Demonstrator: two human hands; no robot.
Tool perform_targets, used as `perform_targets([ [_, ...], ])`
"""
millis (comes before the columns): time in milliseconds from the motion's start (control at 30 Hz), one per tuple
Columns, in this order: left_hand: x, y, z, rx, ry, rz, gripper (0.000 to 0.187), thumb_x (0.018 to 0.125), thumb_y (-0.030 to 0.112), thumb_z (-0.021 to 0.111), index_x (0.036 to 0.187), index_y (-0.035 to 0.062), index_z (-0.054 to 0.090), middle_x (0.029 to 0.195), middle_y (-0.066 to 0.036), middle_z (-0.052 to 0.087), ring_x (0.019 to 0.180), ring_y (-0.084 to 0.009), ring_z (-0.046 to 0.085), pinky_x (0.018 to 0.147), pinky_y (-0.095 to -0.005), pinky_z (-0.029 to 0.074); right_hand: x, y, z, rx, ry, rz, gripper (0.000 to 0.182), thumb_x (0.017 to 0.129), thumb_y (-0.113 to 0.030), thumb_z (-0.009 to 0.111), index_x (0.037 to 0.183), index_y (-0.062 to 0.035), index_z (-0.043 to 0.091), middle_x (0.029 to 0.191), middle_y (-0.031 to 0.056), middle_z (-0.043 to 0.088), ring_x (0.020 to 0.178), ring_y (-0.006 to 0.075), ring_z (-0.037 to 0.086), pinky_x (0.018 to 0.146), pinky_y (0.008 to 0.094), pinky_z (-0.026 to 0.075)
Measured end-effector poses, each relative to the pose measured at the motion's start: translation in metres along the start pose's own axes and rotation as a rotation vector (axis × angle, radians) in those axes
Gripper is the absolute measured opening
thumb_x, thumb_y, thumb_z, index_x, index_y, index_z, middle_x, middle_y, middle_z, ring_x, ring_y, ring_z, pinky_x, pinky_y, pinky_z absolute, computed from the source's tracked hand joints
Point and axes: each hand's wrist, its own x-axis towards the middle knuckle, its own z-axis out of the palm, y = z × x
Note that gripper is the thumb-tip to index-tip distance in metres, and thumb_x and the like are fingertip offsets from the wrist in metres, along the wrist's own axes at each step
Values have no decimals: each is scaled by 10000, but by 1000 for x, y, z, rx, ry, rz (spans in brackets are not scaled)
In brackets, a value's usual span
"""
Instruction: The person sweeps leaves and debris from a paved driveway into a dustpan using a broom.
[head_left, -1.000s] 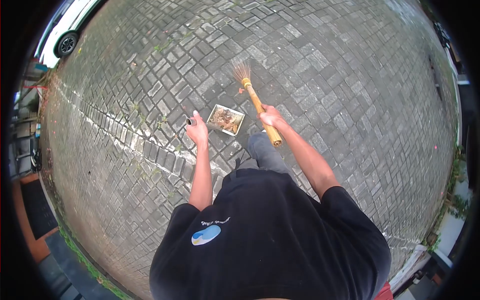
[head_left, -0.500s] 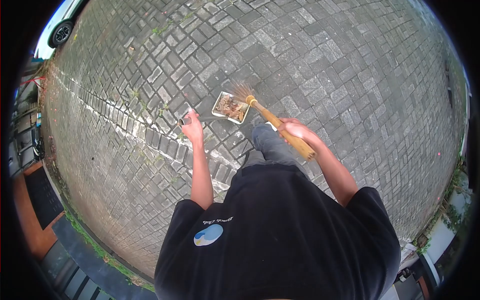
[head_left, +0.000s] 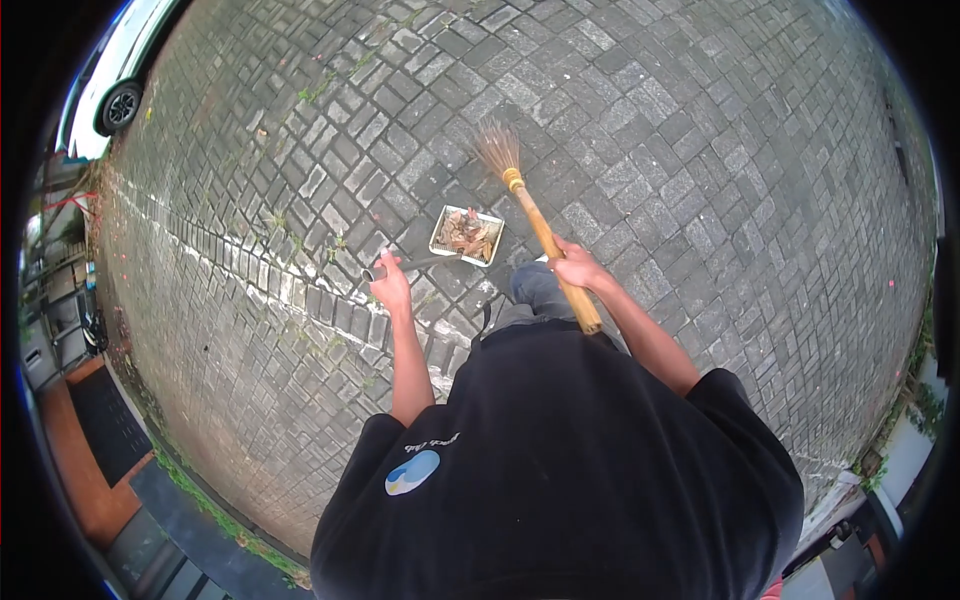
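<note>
My left hand (head_left: pixel 392 285) is closed round the grey handle of a dustpan, its thumb lying along the top. The white basket-like pan (head_left: pixel 492 262) of this dustpan sits in front of my legs and carries dry brown leaves (head_left: pixel 466 232). In my right hand (head_left: pixel 580 268) is a stick broom (head_left: pixel 542 226), gripped by its thick wooden handle. Its thin bristles (head_left: pixel 497 146) fan out beyond the pan, over the paving, apart from the leaves. The handle's butt end points back toward my black shirt.
Grey paving bricks (head_left: pixel 660 200) cover the ground, with a pale line of bricks (head_left: pixel 290 290) crossing at the left. A white car (head_left: pixel 100 110) stands at the far upper left. Small weeds (head_left: pixel 305 95) grow between the bricks. A grassy edge (head_left: pixel 220 515) runs along the lower left.
The broom's bristles have moved from the pan's edge to beyond it, and the handle has swung more upright in view. The dustpan sits slightly lower in view, still held by my left hand.
</note>
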Motion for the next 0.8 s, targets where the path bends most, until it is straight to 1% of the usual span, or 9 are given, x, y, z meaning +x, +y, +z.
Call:
perform_targets([
  [100,6,-5,4,-1,-12,32,443,896,364,503,717,-25,616,591,-54,539,590,-137,476,578,-311,384,30,9,1,-82,-139,16,584,747,-205,531,1299,-61,410,830,166,602,654,220,623,564,334,497],
  [233,9,-16,1,-55,-20,41,436,902,356,496,729,-27,612,613,-49,540,599,-137,462,592,-305,384,-9,14,-21,-148,-256,-28,547,743,-217,533,1259,-58,452,789,136,593,596,212,598,538,345,486],
  [300,13,-26,1,-90,-20,-12,444,902,363,487,734,-29,611,649,-63,560,614,-139,467,600,-310,385,-38,16,-41,112,-284,24,566,748,-213,536,1289,-81,436,757,97,572,545,178,558,515,313,471],
  [367,14,-25,-2,-72,-32,-26,449,900,368,488,734,-31,611,654,-68,567,620,-144,474,610,-316,391,-74,8,-60,168,-282,68,586,756,-208,537,1317,-98,407,750,81,562,539,159,543,517,296,468],
  [500,10,-13,3,-59,-25,-32,465,893,383,492,732,-37,610,663,-74,576,634,-163,486,641,-329,405,-131,18,-77,295,-201,57,685,779,-193,540,1405,-138,269,747,40,548,547,125,524,515,271,460],
  [600,5,18,15,-54,-19,-4,472,893,394,487,735,-32,613,668,-76,581,643,-175,492,652,-331,410,-156,38,-74,312,-47,-17,712,774,-169,547,1412,-114,238,735,36,543,540,125,518,519,266,453],
  [733,3,62,36,-66,-129,129,457,900,394,481,711,-8,592,636,-49,530,600,-161,458,596,-322,387,-167,88,-67,491,93,-78,596,798,-183,582,1332,-56,349,725,40,536,548,122,523,512,265,449],
  [767,-2,78,45,-135,-166,84,443,904,390,479,725,-2,578,619,-26,493,592,-144,439,558,-300,369,-169,99,-68,524,133,-74,596,798,-183,582,1332,-56,349,725,40,536,548,122,523,512,265,449],
  [800,-7,96,53,-132,-216,110,443,904,390,479,725,-2,578,619,-26,493,592,-144,439,558,-300,369,-171,110,-70,604,127,-6,512,793,-152,576,1251,-21,389,711,49,534,525,123,523,485,271,451],
])
